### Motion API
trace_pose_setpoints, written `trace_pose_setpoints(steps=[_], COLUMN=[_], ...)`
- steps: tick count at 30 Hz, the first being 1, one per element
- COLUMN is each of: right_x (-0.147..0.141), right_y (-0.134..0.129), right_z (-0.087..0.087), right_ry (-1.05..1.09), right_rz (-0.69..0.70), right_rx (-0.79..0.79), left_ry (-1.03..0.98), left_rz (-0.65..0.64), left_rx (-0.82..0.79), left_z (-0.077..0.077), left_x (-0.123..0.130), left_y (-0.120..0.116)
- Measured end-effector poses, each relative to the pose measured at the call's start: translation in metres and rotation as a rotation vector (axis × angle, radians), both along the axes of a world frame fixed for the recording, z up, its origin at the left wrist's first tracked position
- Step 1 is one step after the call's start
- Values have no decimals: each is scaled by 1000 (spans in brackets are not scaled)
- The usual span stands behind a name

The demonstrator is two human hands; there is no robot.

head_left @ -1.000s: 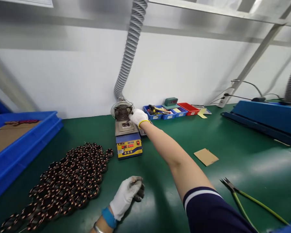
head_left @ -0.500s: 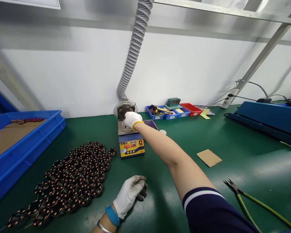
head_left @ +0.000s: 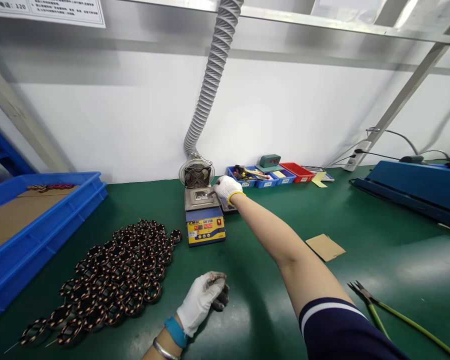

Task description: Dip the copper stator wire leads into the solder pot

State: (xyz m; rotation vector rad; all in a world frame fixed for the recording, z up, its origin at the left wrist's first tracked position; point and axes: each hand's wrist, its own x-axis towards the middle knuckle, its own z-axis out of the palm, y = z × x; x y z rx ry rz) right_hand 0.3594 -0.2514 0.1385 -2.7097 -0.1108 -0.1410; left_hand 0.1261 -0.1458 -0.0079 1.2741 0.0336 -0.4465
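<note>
My right hand [head_left: 228, 189], in a white knit glove with a yellow cuff, is closed at the right side of a solder pot [head_left: 204, 227] with a yellow front panel and red digits. From its fingers a thin flat grey strip [head_left: 212, 193] reaches over the pot's top plate, beside the square of shiny molten metal [head_left: 201, 195]. What kind of tool it is, I cannot tell. My left hand [head_left: 204, 300], gloved with darkened fingertips, rests on the green table near the front. Its fingers are curled together, and anything inside them is hidden.
Many copper-wound ring coils [head_left: 116, 275] lie piled at left, beside a blue tray [head_left: 71, 210]. A fan and grey duct hose [head_left: 210, 75] stand behind the pot. Small bins [head_left: 298, 172] line the wall. Cardboard [head_left: 325, 247] and green-handled pliers [head_left: 375, 310] lie at right.
My right hand has moved right, from in front of the fan to the pot's right edge, uncovering the molten metal. My left hand stays where it was. The view has shifted slightly.
</note>
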Motion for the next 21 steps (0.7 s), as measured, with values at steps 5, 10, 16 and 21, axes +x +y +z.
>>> trace_pose_setpoints(steps=[5, 10, 16, 21], right_x=[-2, -1, -5, -12], right_y=[-2, 1, 2, -17], right_z=[-16, -33, -50, -53], right_ry=[50, 103, 167, 159], right_rz=[14, 20, -7, -68], right_rx=[137, 307, 532, 637], left_ry=[-19, -17, -34, -21], left_rz=[-7, -8, -3, 10], left_rx=[-10, 7, 30, 6], left_z=[-1, 0, 3, 4], left_x=[1, 1, -1, -1], left_y=[0, 1, 1, 2])
